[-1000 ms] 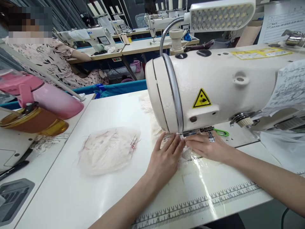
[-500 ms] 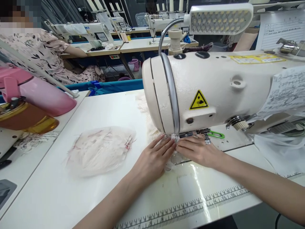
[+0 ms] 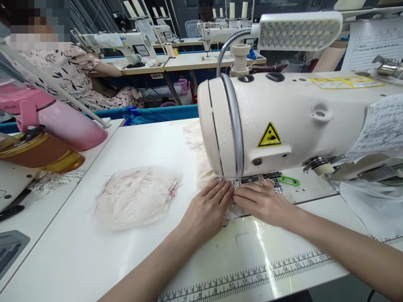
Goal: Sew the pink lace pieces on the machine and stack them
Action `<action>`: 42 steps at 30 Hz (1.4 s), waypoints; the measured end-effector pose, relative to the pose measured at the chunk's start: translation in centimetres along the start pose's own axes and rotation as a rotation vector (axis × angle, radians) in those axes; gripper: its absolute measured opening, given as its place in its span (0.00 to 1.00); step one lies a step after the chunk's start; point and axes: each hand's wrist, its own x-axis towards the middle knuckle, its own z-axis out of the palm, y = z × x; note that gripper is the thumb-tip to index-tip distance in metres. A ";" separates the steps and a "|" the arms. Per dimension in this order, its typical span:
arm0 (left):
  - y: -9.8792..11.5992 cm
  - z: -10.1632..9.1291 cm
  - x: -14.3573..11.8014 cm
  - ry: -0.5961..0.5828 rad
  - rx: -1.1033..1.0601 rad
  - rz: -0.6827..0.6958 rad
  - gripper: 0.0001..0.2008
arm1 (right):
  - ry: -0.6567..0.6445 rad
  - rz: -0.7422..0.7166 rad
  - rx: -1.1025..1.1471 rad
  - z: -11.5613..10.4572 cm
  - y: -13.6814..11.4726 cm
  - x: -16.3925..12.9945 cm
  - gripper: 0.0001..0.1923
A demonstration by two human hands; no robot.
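Pressing: left hand (image 3: pixel 206 209) and right hand (image 3: pixel 262 203) lie flat, fingers spread, grasping nothing, on the lace piece (image 3: pixel 231 209) at frame centre.
Place: under the sewing machine (image 3: pixel 283 121) head.
Risk: fingertips (image 3: pixel 231 188) sit close to the needle; a slip could catch them or bunch the lace.

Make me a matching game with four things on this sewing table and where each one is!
Things:
1. left hand
2. pink bottle
3. warning sticker
4. lace pile

Places:
A. on the side of the sewing machine
B. lying on its side at the far left
C. flat on the fabric under the needle, fingertips meeting the right hand
D. on the white table, left of the hands

Pairs: 1-C, 2-B, 3-A, 4-D
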 end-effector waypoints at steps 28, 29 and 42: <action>2.2 0.0 0.2 0.031 0.106 -0.120 0.22 | -0.018 0.088 -0.044 -0.6 1.1 -0.6 0.14; 2.2 0.0 0.2 0.032 0.107 -0.121 0.22 | -0.017 0.092 -0.067 -0.6 1.1 -0.6 0.14; 1.7 0.2 0.6 0.077 0.082 -0.152 0.22 | 0.091 -0.015 -0.514 -1.3 1.3 0.0 0.06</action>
